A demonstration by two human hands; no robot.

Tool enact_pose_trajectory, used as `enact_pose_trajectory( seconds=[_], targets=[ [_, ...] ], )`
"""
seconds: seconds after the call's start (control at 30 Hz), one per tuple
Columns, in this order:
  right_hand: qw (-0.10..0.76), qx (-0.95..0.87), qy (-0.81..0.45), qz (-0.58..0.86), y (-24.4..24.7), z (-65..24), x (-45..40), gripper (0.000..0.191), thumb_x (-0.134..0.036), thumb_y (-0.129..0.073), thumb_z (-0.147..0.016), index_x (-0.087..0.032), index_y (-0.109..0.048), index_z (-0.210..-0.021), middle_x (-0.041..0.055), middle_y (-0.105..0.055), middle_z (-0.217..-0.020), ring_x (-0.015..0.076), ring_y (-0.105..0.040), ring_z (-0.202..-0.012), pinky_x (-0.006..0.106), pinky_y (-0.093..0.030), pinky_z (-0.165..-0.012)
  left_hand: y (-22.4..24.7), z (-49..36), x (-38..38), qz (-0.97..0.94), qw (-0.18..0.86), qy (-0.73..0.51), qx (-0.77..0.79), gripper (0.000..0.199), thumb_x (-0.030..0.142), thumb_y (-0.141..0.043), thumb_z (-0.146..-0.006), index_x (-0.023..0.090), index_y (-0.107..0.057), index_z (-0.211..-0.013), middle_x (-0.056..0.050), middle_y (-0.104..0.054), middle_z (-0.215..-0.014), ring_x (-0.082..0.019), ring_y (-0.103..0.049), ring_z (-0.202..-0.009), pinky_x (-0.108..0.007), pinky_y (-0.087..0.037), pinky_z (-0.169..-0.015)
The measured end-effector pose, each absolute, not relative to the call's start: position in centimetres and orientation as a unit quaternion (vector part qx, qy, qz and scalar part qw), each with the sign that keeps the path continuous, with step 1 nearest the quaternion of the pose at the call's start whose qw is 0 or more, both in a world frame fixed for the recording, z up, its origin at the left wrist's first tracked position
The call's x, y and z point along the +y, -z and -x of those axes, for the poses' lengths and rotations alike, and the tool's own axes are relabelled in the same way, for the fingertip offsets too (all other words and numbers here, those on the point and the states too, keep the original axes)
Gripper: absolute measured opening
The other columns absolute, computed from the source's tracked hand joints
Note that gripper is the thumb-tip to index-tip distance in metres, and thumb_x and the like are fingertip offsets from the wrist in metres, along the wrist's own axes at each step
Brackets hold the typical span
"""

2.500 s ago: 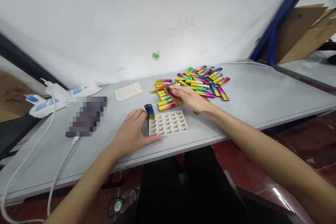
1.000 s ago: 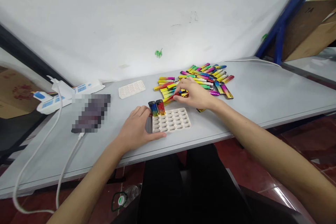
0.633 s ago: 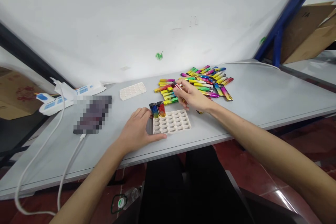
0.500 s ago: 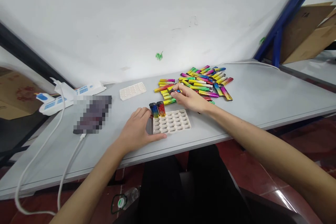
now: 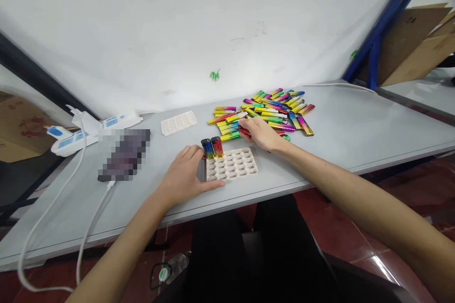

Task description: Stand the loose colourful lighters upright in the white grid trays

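A white lighter tray (image 5: 232, 164) with rows of oval holes lies near the table's front edge. Standing in its back left corner are a blue lighter (image 5: 208, 148) and a red lighter (image 5: 217, 147), both with black tops. My left hand (image 5: 185, 174) grips the tray's left side, its thumb along the front edge and its fingertips partly hidden by the blue lighter. Behind the tray, my right hand (image 5: 259, 132) pinches another red lighter (image 5: 243, 131) at the near side of a heap of shiny multicoloured lighters (image 5: 272, 111). The fingers cover part of that lighter.
A second white tray (image 5: 178, 123) lies farther back to the left. A power strip (image 5: 117, 120) and a blurred-out dark device (image 5: 124, 156) with a white cable (image 5: 94, 220) occupy the table's left side. Cardboard boxes (image 5: 412, 47) stand beyond the blue frame (image 5: 373, 61) at right.
My right hand has shifted slightly right and toward me, and a red lighter now shows in its fingers. My left hand and the tray stay in place.
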State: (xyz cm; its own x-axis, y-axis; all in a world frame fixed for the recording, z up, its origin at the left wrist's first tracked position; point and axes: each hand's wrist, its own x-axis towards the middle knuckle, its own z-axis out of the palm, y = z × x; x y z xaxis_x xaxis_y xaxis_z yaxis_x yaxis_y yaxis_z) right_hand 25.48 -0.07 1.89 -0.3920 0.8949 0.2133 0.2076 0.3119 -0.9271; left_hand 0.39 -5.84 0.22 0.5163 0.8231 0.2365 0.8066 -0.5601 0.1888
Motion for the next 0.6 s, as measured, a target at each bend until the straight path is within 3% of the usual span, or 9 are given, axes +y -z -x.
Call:
enact_pose_trajectory(
  seconds=[0.17,0.33,0.43,0.53,0.6],
  targets=[
    [0.382,-0.723,-0.426,0.387,-2.18,-25.33,-0.32,0.059,-0.057,-0.034,-0.098,-0.022,-0.028,-0.051,-0.0046,-0.028,-0.048,0.0096,-0.022,-0.047,0.028,-0.024,-0.050,-0.18,-0.41,-5.80,-0.872,0.025,-0.150,0.466,0.064,0.076,-0.063,-0.071,0.021,-0.052,-0.102,-0.009,-0.056,-0.104,-0.030,-0.052,-0.098,-0.048,-0.046,-0.088],
    [0.380,-0.719,-0.432,0.389,-2.05,-25.43,-0.31,0.049,-0.039,-0.038,-0.098,-0.021,-0.026,-0.054,-0.0053,-0.029,-0.049,0.0092,-0.022,-0.046,0.028,-0.024,-0.051,-0.21,-0.45,-5.83,-0.871,0.025,-0.149,0.467,0.065,0.076,-0.062,-0.072,0.019,-0.052,-0.101,-0.010,-0.057,-0.104,-0.030,-0.051,-0.098,-0.049,-0.046,-0.087],
    [0.385,-0.717,-0.432,0.389,-2.04,-25.42,-0.35,0.049,-0.038,-0.038,-0.099,-0.021,-0.027,-0.054,-0.0051,-0.029,-0.050,0.0093,-0.023,-0.047,0.028,-0.024,-0.051,-0.25,-0.47,-5.87,-0.870,0.024,-0.152,0.468,0.063,0.075,-0.063,-0.072,0.020,-0.053,-0.100,-0.010,-0.057,-0.103,-0.030,-0.051,-0.097,-0.049,-0.046,-0.087],
    [0.395,-0.717,-0.439,0.371,-2.17,-25.29,-0.44,0.052,-0.046,-0.031,-0.101,-0.020,-0.042,-0.058,-0.0046,-0.031,-0.054,0.0105,-0.026,-0.049,0.028,-0.026,-0.052,-0.23,-0.46,-5.89,-0.870,0.023,-0.152,0.469,0.063,0.076,-0.064,-0.071,0.021,-0.053,-0.100,-0.009,-0.057,-0.103,-0.030,-0.052,-0.096,-0.048,-0.046,-0.086],
    [0.392,-0.725,-0.442,0.354,-2.27,-25.26,-0.48,0.050,-0.047,-0.029,-0.102,-0.019,-0.055,-0.070,-0.0039,-0.037,-0.058,0.0116,-0.033,-0.052,0.028,-0.031,-0.054,-0.21,-0.47,-5.89,-0.870,0.025,-0.153,0.469,0.063,0.076,-0.064,-0.071,0.020,-0.053,-0.100,-0.009,-0.057,-0.103,-0.030,-0.052,-0.096,-0.048,-0.047,-0.086]
  ],
)
